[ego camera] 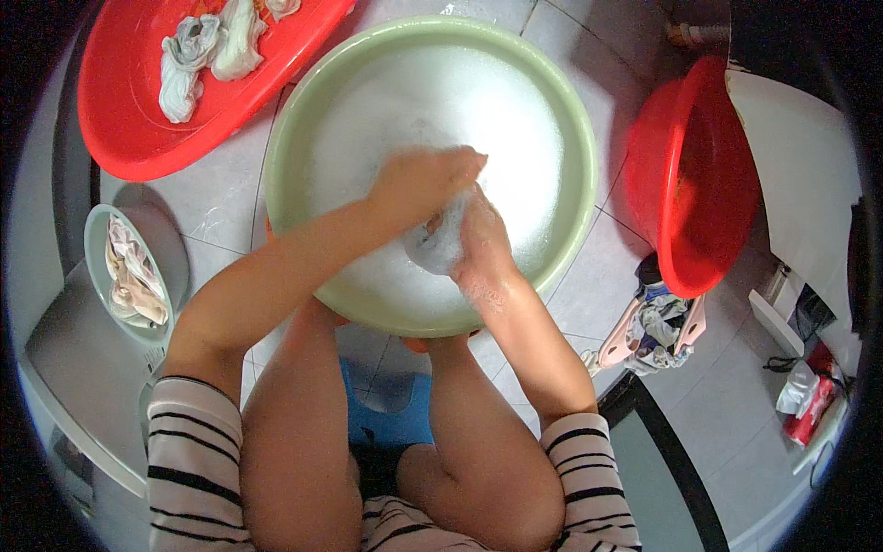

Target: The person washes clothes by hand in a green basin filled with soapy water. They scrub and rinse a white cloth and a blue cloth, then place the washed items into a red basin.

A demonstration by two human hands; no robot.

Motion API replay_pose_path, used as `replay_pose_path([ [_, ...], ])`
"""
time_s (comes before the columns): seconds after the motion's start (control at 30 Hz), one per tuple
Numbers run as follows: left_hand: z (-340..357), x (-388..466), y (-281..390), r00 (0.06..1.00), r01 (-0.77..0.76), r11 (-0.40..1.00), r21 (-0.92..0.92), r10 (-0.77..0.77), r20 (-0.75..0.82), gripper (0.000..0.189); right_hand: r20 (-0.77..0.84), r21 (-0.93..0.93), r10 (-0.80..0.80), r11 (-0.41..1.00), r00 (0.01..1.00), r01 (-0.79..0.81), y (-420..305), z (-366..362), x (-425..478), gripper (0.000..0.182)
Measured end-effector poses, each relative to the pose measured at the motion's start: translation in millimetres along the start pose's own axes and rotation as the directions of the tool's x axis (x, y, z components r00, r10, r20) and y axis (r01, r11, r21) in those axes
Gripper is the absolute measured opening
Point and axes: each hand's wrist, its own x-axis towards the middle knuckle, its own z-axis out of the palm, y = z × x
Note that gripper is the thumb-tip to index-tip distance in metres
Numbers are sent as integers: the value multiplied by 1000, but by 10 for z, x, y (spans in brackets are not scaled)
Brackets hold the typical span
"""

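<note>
A round pale green basin [581, 200] full of foamy water [386, 96] stands before me, between and beyond my knees. Both hands are above the suds near its middle. My left hand [429, 178] is curled and blurred, knuckles up. Just right of and below it, my right hand [486, 231] is wet, with suds on the wrist. Between them a soaked greyish cloth [441, 245] is gripped, its lower part down in the foam. The fingers and much of the cloth are hidden, so its kind is unclear.
A red basin [131, 138] with wet pale garments [238, 41] lies upper left. Below it a small pale bucket [169, 276] holds clothes [134, 283]. To the right are another red basin [717, 193] and a pink basket [617, 338] of clothes. A blue plastic stool [390, 424] shows beneath me.
</note>
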Motion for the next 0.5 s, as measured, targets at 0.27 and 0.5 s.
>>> replay_pose_path([
  [0.27,142,33,-55,987,-107,992,-67,98,-125,27,119,-95,-67,992,991,78,-24,-235,197,37],
  [0.5,-27,506,-688,991,108,831,-546,-131,-3,25,40,-365,-290,887,956,284,-314,-572,711,26],
])
